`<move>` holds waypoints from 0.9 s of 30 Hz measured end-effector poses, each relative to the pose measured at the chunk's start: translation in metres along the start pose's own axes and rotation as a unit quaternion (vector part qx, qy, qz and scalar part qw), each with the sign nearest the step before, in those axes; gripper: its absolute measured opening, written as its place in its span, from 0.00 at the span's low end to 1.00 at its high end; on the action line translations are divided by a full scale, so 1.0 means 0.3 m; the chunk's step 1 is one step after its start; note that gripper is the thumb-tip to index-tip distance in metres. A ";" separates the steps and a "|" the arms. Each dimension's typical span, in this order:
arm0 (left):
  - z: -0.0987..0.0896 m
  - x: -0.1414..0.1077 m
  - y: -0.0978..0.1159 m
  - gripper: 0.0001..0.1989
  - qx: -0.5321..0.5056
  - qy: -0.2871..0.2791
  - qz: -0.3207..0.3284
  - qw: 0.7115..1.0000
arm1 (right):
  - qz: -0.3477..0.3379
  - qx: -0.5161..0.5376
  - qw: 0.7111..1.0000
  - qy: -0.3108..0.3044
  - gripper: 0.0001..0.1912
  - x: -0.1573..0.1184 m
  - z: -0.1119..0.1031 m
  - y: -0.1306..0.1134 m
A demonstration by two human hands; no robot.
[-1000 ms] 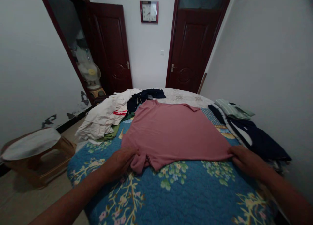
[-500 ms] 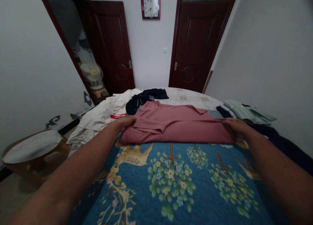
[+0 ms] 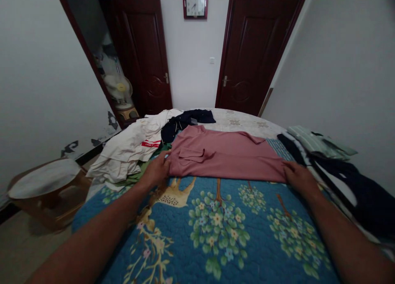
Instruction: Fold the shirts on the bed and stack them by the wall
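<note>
A pink shirt [image 3: 228, 152] lies partly folded across the blue patterned quilt [image 3: 216, 234], its near edge running left to right and one sleeve lying on top at the left. My left hand [image 3: 159, 169] is closed on the shirt's left end, near the collar side's lower corner. At the opposite end, my right hand [image 3: 298, 175] pinches the near right corner. The fingertips of both hands are partly hidden by the cloth.
White clothes [image 3: 126, 146] and a dark garment [image 3: 185, 121] lie beyond the left hand. Folded clothes, a striped green one [image 3: 317, 142] on top, are stacked at the right. A wooden stool [image 3: 46, 181] stands at the left.
The near fold of the shirt has come down flat on the quilt, and its lifted edge is lower. Both hands have moved down with it, and the camera view has shifted slightly.
</note>
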State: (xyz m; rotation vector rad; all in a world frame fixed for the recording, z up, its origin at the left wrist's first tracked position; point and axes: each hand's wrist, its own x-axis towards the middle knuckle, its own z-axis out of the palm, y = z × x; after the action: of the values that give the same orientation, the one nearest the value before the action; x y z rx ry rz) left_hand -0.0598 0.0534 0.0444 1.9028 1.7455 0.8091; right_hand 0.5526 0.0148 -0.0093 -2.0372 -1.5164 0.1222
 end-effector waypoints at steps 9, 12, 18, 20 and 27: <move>-0.080 -0.031 -0.065 0.26 0.077 0.064 0.005 0.995 | 0.033 -0.061 0.997 0.041 0.26 -0.117 -0.115 -0.010; -0.102 -0.131 -0.086 0.27 0.094 0.014 -0.007 0.995 | 0.005 -0.077 0.997 -0.001 0.25 -0.203 -0.140 0.036; -0.117 -0.309 -0.115 0.24 0.091 -0.011 -0.035 0.995 | 0.000 -0.134 0.991 -0.015 0.26 -0.338 -0.148 0.088; -0.118 -0.336 -0.117 0.23 0.098 -0.015 -0.041 0.994 | -0.014 -0.147 0.989 -0.011 0.26 -0.358 -0.148 0.091; -0.147 -0.344 -0.072 0.23 0.266 -0.035 0.006 0.963 | -0.009 -0.217 0.976 -0.025 0.20 -0.363 -0.173 0.089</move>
State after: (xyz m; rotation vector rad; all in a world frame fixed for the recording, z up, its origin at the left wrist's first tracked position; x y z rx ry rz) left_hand -0.1093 -0.0495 0.0491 2.2389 2.0539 0.2783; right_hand 0.5584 -0.1086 -0.0090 -2.3675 -1.7075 -0.1827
